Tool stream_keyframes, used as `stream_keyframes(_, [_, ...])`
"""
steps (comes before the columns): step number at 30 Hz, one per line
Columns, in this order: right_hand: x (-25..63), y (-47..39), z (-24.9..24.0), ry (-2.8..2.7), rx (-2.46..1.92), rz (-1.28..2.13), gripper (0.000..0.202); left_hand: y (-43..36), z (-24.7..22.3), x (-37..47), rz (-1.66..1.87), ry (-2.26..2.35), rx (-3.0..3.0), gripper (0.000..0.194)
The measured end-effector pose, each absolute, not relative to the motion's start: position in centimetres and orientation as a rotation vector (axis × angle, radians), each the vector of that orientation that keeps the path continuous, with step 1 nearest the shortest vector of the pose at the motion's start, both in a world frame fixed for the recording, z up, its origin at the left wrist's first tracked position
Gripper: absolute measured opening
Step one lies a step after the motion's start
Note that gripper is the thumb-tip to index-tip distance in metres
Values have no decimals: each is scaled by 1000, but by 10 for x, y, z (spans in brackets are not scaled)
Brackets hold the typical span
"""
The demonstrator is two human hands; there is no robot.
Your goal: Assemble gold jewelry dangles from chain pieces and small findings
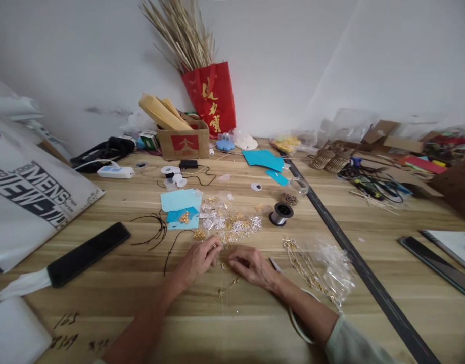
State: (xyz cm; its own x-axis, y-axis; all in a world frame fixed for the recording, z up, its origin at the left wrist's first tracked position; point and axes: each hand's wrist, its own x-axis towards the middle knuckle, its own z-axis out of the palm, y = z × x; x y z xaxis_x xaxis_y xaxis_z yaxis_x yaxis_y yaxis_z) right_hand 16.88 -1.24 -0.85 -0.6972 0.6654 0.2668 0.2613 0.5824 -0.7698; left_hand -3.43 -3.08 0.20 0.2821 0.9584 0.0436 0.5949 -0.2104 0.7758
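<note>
My left hand (202, 257) is closed at the near edge of the bead piles, its fingertips pinched on something too small to make out. Close by on the right, my right hand (251, 264) has its fingers curled together; what they hold, if anything, is hidden. Small gold pieces (222, 266) lie between the hands. A thin gold chain (220, 293) rests on the table just below them. Beyond the fingers are gold and clear beads (238, 225) in plastic bags. Scissors (275, 264) lie partly under my right forearm.
A wire spool (281, 215) and a bead jar (293, 194) stand beyond my right hand. Gold chains (304, 265) and plastic bags (336, 268) lie to the right. Blue cards (181, 199) and black cord (156, 227) are at left, near a black case (88, 253).
</note>
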Motion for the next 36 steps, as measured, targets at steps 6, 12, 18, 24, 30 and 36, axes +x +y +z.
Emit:
stream_keyframes(6, [167,-13,-10,-2265,-684,1010,14,-36,6,-27,743,1301,1866,16])
stream_keyframes(12, [166,-16,-15,-2325,-732,1044,13,-37,12,-24,741,1300,1874,17])
stream_keyframes(18, [170,-11,-15,-2264,-799,1041,18,-36,10,-28,728,1342,1926,17])
stream_keyframes(24, [182,5,-6,-2319,-980,936,13,-34,11,-37,595,1339,2003,16])
stream_keyframes(30, [198,15,17,-2658,-1102,677,14,-33,9,-40,482,1333,2026,19])
stream_keyframes(36, [209,13,28,-2745,-1173,532,14,-35,12,-40,380,1363,2089,20])
